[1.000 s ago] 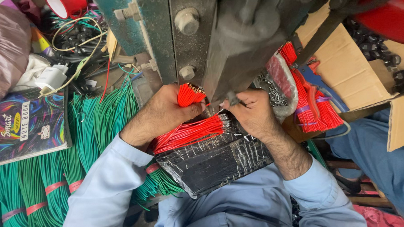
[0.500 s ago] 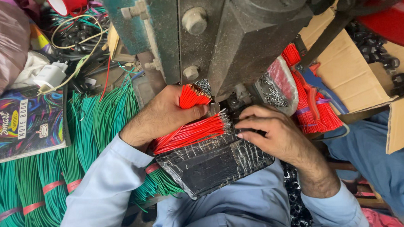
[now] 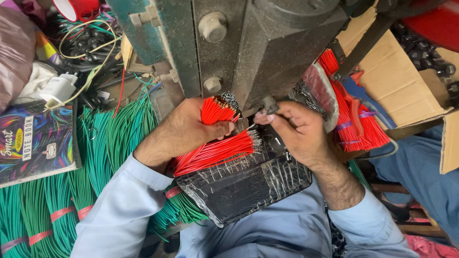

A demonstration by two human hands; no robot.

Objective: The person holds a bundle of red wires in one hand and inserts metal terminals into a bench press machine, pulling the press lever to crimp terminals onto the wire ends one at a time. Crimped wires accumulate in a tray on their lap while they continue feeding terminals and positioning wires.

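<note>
The right hand (image 3: 295, 129) had come back up under the press (image 3: 273, 49), pinching 1 wire (image 3: 251, 126) at its die, while the left hand (image 3: 189, 130) gripped a red wire bundle (image 3: 217, 111) beside it.

Glossy red plastic-coated wires (image 3: 213, 153), a worn, dull metal press (image 3: 252, 48), creased matt cardboard (image 3: 394, 84)

The light is bright and soft, like daylight. Colors look strong. The big dark machine (image 3: 273, 49) up close looks a little blurry.
</note>
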